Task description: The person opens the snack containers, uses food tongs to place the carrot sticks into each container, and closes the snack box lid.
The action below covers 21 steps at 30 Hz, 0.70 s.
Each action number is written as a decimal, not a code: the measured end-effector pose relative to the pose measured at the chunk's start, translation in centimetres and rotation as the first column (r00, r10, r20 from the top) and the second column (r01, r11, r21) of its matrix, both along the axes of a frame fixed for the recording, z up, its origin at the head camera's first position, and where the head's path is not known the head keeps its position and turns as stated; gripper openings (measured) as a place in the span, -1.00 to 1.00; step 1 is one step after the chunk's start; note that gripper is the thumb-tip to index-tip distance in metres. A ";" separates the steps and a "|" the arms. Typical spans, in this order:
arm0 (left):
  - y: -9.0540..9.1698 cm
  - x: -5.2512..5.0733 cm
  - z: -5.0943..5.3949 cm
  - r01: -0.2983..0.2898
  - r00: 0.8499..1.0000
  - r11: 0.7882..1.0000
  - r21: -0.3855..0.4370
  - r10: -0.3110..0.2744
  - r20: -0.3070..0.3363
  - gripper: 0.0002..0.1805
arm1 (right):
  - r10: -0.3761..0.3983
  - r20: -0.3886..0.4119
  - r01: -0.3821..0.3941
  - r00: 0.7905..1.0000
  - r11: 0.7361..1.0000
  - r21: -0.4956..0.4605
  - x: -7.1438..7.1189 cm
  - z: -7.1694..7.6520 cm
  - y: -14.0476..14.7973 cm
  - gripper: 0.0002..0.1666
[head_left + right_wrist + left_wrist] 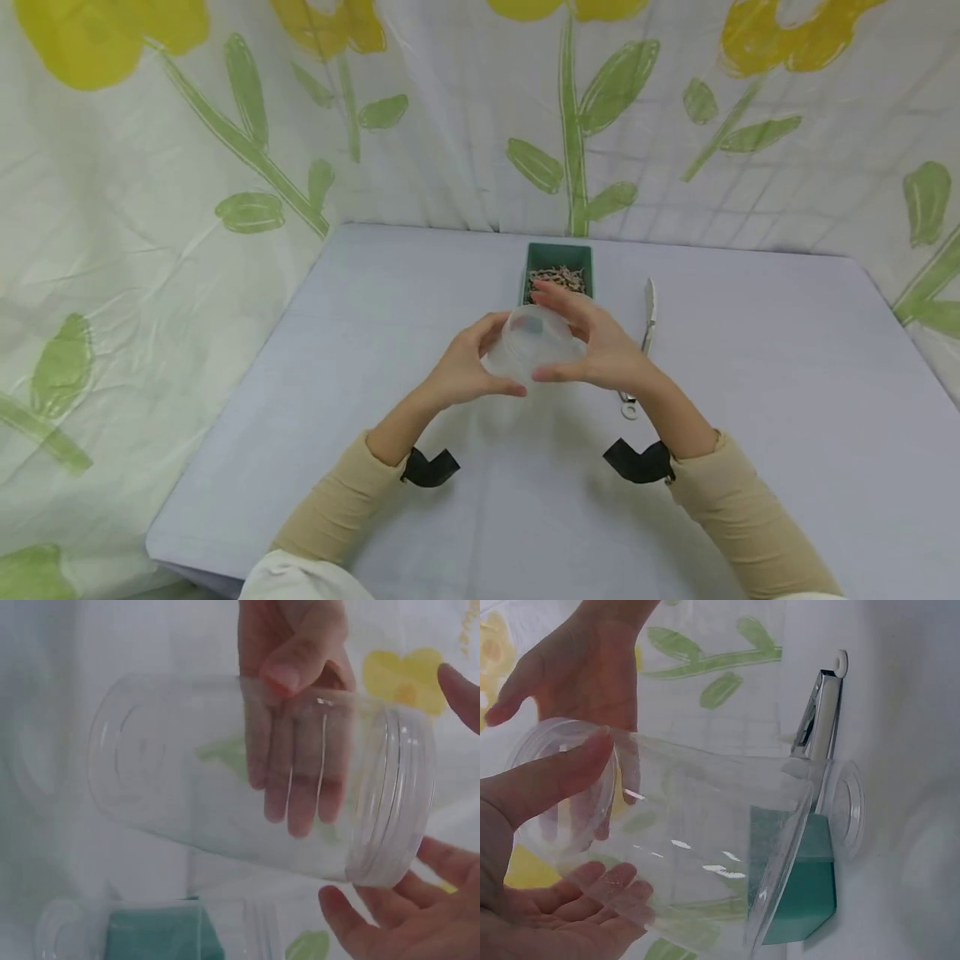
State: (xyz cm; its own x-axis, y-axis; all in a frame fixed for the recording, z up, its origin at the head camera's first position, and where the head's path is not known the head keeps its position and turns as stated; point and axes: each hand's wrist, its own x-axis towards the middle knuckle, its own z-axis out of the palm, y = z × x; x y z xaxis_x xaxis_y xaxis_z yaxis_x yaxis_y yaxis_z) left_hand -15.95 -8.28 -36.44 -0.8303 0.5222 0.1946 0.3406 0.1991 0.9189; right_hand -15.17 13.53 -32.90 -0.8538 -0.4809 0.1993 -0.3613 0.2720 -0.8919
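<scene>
A clear plastic jar (187, 772) with a clear ridged lid (397, 795) is held upright above the table. My left hand (467, 364) grips it, thumb on one side and fingers spread along the other. Around the lid end is my right hand (603, 346), thumb and fingers spread wide. In the right wrist view its thumb stands apart from the lid, while its fingers are close beneath; contact there is hard to tell. Part of a second clear container (64, 941) appears low in that view, in front of the green box (154, 930).
Behind the hands, the green box (558, 254) holds brown, twig-like pieces (558, 279). Metal tongs (649, 312) with a white ring end lie right of it, partly hidden by the right hand. A flower-printed curtain (450, 167) hangs behind the white-covered table (360, 317).
</scene>
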 end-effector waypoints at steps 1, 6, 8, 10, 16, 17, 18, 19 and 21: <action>0.1 0.0 0.0 -0.019 1.000 1.000 -0.013 0.019 -0.022 -0.06 | -0.038 -0.006 0.038 0.999 0.999 0.038 0.1 0.0 -0.2 0.07; 0.7 0.2 -0.2 -0.097 0.993 0.993 -0.069 0.092 -0.069 -0.04 | -0.250 -0.030 0.251 0.968 0.949 0.192 0.5 0.0 -1.3 -0.03; 0.8 0.3 -0.2 -0.118 0.990 0.988 -0.096 0.110 -0.085 -0.04 | -0.295 -0.048 0.298 0.954 0.928 0.223 0.6 0.0 -1.5 -0.06; 0.8 0.4 -0.2 -0.131 0.988 0.985 -0.111 0.120 -0.100 -0.04 | -0.313 -0.059 0.317 0.948 0.916 0.246 0.5 0.0 -1.6 -0.09; -0.1 -0.1 -0.3 -0.011 0.999 0.995 -0.098 0.006 -0.053 -0.06 | -0.247 0.044 0.232 0.968 0.947 0.221 0.2 0.1 -0.9 -0.10; -0.3 -0.2 -0.3 0.035 0.999 0.996 -0.082 -0.036 -0.012 -0.07 | -0.223 0.067 0.206 0.973 0.958 0.197 0.2 0.1 -0.7 -0.11; -0.5 -0.4 -0.3 0.078 0.996 0.995 -0.065 -0.076 0.035 -0.09 | -0.196 0.087 0.180 0.977 0.969 0.171 0.1 0.2 -0.4 -0.11; -0.7 -0.5 -0.3 0.113 0.991 0.993 -0.042 -0.109 0.083 -0.10 | -0.173 0.100 0.158 0.980 0.977 0.145 0.1 0.4 -0.2 -0.11; -1.2 -0.8 -0.2 0.144 0.976 0.990 -0.004 -0.141 0.167 -0.10 | -0.151 0.109 0.140 0.982 0.985 0.096 0.0 0.7 0.2 -0.13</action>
